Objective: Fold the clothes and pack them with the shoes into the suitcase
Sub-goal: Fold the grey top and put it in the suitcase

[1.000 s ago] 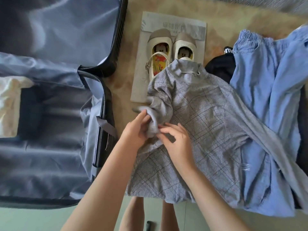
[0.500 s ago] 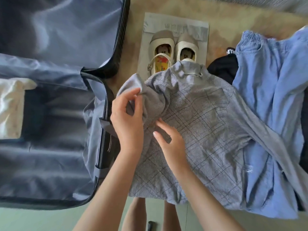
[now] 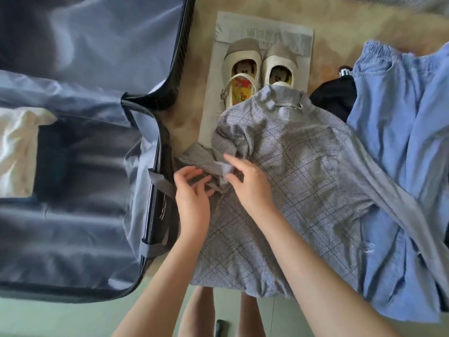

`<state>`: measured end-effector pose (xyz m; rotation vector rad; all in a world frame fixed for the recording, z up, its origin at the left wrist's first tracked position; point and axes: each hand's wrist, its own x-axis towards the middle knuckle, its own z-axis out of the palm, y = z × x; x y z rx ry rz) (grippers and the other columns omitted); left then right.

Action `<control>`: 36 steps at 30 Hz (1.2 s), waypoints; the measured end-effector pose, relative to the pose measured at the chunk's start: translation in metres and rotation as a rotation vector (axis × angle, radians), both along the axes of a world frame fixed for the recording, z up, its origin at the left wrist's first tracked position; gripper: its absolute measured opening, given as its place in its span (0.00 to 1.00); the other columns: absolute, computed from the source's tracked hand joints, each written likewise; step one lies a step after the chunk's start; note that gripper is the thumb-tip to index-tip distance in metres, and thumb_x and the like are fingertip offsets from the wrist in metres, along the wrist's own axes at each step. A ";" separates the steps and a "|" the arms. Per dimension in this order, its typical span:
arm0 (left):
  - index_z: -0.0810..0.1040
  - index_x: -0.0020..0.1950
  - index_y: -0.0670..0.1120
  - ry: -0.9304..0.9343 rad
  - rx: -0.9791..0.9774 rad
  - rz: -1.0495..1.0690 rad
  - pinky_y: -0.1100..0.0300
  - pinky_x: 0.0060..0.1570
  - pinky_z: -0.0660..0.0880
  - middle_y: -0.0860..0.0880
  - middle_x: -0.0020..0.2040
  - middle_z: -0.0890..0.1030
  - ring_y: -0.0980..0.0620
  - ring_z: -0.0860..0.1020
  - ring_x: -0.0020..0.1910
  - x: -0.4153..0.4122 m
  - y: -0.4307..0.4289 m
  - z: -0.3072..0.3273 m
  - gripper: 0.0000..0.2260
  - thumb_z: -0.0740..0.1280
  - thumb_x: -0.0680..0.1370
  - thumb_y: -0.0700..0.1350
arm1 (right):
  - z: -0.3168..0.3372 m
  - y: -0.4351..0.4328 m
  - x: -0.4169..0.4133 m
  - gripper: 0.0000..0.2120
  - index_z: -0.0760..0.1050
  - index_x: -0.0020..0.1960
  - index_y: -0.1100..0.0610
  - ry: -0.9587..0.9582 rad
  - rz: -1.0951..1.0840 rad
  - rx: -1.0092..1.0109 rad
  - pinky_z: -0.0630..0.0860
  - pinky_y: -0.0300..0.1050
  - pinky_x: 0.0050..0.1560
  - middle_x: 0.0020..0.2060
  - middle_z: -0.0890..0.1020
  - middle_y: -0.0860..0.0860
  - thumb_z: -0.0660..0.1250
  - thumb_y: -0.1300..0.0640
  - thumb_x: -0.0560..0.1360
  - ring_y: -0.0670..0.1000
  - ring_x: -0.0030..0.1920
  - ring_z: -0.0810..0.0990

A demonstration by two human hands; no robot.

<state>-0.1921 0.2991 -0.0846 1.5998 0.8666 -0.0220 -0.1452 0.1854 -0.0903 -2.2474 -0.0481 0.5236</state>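
Floor: pale green floor (image 3: 60,322) along the bottom edge of the frame, with two bare legs (image 3: 201,312) at bottom centre.
Left hand: left hand (image 3: 192,193) at lower centre, just right of the suitcase rim. Thumb and curled fingers pinching loose fabric at the sleeve end of the top.
Right hand: right hand (image 3: 250,183) just beside the left, toward the right. Bent fingertips and thumb pinching the plain grey cuff (image 3: 222,167) of the same sleeve.
Top: grey checked long-sleeved top (image 3: 303,186) spread flat at centre frame, collar toward the top of the frame and hem at the near edge. Left-of-frame sleeve bunched under the hands; other sleeve running to the lower right over the trousers.
Suitcase: open dark suitcase with blue-grey lining (image 3: 73,227) filling the left of the frame. White cloth (image 3: 17,147) inside at the left edge.
Trousers: light blue denim trousers (image 3: 401,122) lying unfolded at the right of the frame, partly under the top.
Dark item: black garment (image 3: 337,98) between the collar and the trousers.
Shoes: pair of cream strap shoes with cartoon-print insoles (image 3: 243,57) side by side at upper centre, heels just beside the collar, on a flat grey printed bag (image 3: 301,37).
Underlay: beige fleecy cover (image 3: 196,57) beneath everything.
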 end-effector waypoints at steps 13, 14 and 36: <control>0.73 0.49 0.43 -0.049 0.669 -0.521 0.49 0.69 0.60 0.47 0.52 0.77 0.39 0.75 0.57 0.035 0.018 0.006 0.06 0.67 0.73 0.39 | 0.033 -0.038 0.002 0.12 0.78 0.53 0.52 0.046 -0.235 0.411 0.72 0.32 0.50 0.47 0.82 0.45 0.63 0.66 0.77 0.40 0.49 0.79; 0.71 0.49 0.43 -0.045 0.654 -0.481 0.48 0.62 0.67 0.50 0.43 0.76 0.40 0.77 0.47 0.038 0.017 0.014 0.06 0.66 0.74 0.38 | 0.032 -0.041 0.001 0.12 0.78 0.57 0.52 0.064 -0.258 0.422 0.73 0.32 0.53 0.52 0.82 0.45 0.63 0.65 0.78 0.40 0.53 0.79; 0.76 0.60 0.54 0.022 0.018 -0.148 0.52 0.54 0.78 0.53 0.54 0.80 0.56 0.80 0.52 0.041 0.001 0.035 0.19 0.75 0.71 0.47 | 0.024 0.015 -0.039 0.15 0.79 0.56 0.53 0.305 -0.448 0.531 0.74 0.32 0.47 0.44 0.83 0.43 0.75 0.59 0.70 0.37 0.47 0.79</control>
